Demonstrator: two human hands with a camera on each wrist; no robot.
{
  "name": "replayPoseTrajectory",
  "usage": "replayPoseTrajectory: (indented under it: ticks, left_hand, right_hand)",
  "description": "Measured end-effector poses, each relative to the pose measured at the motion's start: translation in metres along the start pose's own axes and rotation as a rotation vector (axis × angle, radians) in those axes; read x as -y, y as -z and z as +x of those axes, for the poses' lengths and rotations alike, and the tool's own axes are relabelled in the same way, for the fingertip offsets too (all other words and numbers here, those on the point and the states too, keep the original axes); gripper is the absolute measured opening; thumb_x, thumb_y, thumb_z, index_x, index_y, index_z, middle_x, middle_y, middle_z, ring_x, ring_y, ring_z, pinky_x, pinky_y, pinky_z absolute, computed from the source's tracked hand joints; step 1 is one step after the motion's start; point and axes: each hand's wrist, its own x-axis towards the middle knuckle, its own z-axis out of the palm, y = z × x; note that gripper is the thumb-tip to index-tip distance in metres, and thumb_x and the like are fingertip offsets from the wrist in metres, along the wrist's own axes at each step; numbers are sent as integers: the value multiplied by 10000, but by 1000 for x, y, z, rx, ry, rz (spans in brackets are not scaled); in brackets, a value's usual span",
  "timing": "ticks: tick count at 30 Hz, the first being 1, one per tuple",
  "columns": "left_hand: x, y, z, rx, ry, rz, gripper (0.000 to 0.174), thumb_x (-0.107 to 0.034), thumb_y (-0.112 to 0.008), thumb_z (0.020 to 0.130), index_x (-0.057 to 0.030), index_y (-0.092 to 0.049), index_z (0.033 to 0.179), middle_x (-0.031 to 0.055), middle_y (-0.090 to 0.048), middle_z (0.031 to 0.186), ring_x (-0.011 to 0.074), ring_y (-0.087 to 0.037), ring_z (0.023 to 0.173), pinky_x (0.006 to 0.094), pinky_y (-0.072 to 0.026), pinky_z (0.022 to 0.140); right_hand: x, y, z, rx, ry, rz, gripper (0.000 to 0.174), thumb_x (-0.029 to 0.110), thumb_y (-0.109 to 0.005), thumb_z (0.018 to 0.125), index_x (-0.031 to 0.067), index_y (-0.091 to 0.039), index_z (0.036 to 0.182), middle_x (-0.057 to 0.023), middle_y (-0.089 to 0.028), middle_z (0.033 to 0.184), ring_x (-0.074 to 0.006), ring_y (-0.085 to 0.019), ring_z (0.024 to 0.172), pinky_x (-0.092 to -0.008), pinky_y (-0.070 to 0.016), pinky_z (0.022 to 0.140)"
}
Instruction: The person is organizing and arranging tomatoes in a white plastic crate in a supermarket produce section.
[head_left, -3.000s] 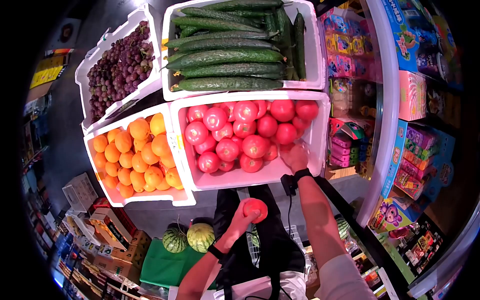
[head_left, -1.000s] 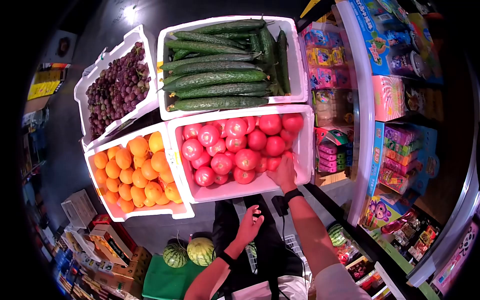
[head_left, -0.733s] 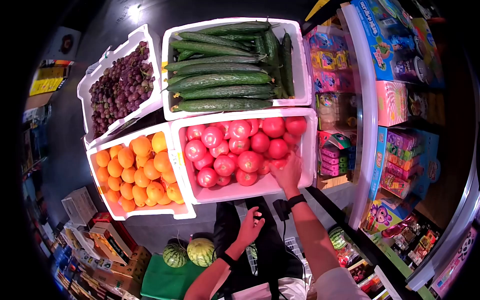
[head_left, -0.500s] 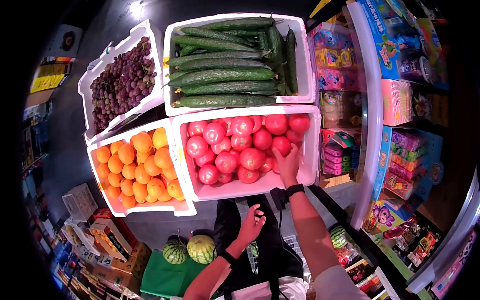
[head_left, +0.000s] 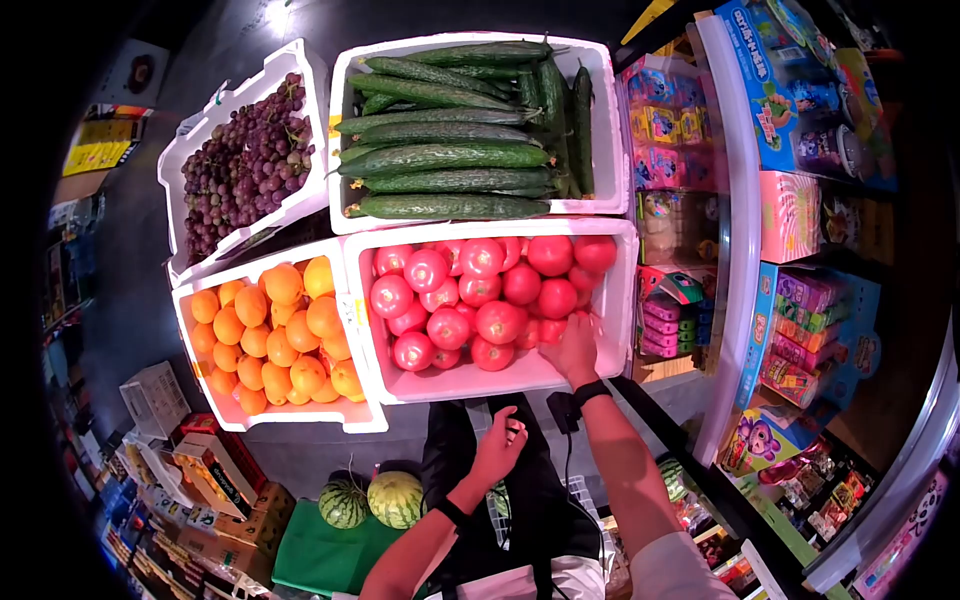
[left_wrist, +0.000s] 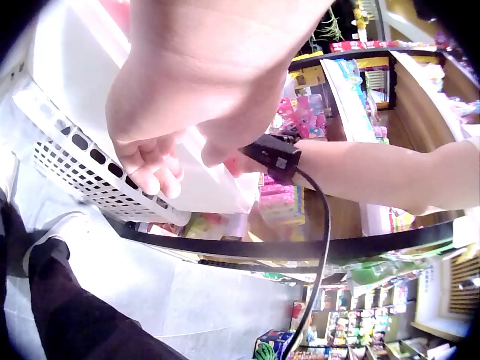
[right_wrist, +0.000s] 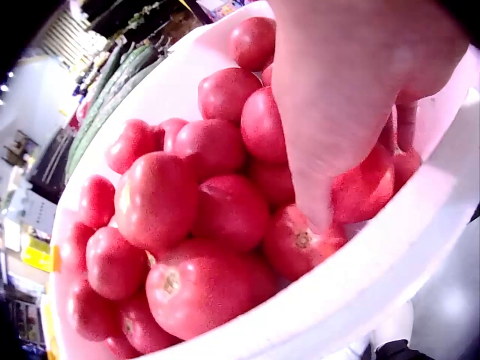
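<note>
A white foam crate point(head_left: 625, 320) holds many red tomatoes point(head_left: 500, 322) in the head view. My right hand point(head_left: 572, 352) reaches into its near right corner, back of the hand up. The right wrist view shows the thumb and fingers on either side of a tomato point(right_wrist: 365, 191), gripping it among the others; the thumb tip overlaps a neighbouring tomato point(right_wrist: 300, 241). In front of the crate, over dark trousers, hangs my left hand point(head_left: 496, 452), with fingers loosely curled. Nothing lies in its fingers point(left_wrist: 161, 176) in the left wrist view.
Beyond the tomatoes stands a crate of cucumbers point(head_left: 450, 157); oranges point(head_left: 280, 340) and grapes point(head_left: 250, 150) fill crates to the left. Shelves of packaged goods point(head_left: 795, 330) line the right. Watermelons point(head_left: 395, 498) lie below, and a cable point(left_wrist: 324, 240) hangs from the right wristband.
Three seconds ago my left hand held a tomato; now it is empty. My right hand touched a tomato farther in half a second ago and has drawn back toward the near wall.
</note>
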Motion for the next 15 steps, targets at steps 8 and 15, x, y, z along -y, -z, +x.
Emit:
replayPoseTrajectory:
  ticks: [8, 15]
  left_hand:
    - [4, 2, -4, 11, 25, 26, 515, -148, -643, 968, -43, -397, 1408, 67, -633, 1014, 150, -621, 793, 287, -512, 729]
    - [4, 5, -7, 11, 11, 34, 511, -152, -643, 969, -38, -401, 1405, 63, -634, 1010, 155, -622, 794, 289, -515, 732]
  right_hand:
    - [14, 8, -11, 42, -5, -104, 694, 197, -886, 643, 44, -496, 1196, -206, -506, 1231, -438, -505, 1187, -485, -526, 927]
    - [-1, -12, -9, -36, -30, 25, 752, 241, -889, 634, 9, -489, 1227, -237, -484, 1280, -422, -471, 1218, -485, -438, 1032]
